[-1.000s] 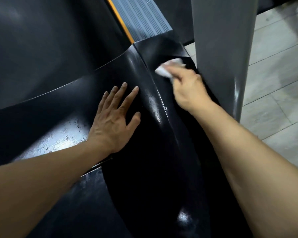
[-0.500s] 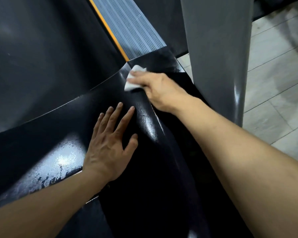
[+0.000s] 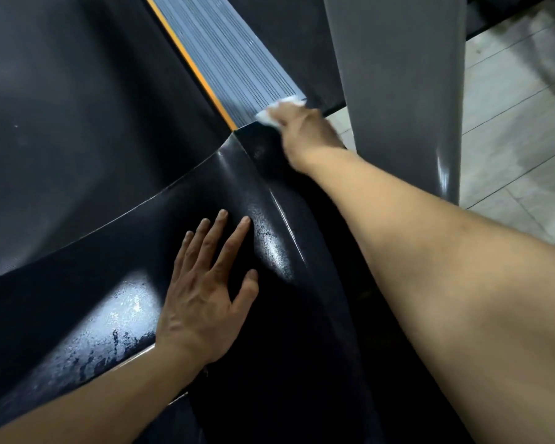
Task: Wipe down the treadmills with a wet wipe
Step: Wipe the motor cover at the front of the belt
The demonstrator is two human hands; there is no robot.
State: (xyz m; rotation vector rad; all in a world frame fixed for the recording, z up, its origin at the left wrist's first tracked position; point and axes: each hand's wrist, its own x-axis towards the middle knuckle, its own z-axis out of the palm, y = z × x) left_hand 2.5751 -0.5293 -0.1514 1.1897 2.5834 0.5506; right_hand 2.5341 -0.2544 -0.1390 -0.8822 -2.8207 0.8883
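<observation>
A glossy black treadmill cover fills the middle of the view, damp and streaked where light reflects. My left hand lies flat on it with fingers spread. My right hand reaches far forward and holds a crumpled white wet wipe, pressing it where the cover meets the grey ribbed side rail. Most of the wipe is hidden under my fingers. The hand is motion-blurred.
An orange stripe runs between the side rail and the dark running belt on the left. A grey upright post stands just right of my right hand. Pale tiled floor lies beyond it.
My right hand carried the wipe from the cover's left corner up and to the right, onto the end of the ribbed rail. My left hand stayed flat on the cover.
</observation>
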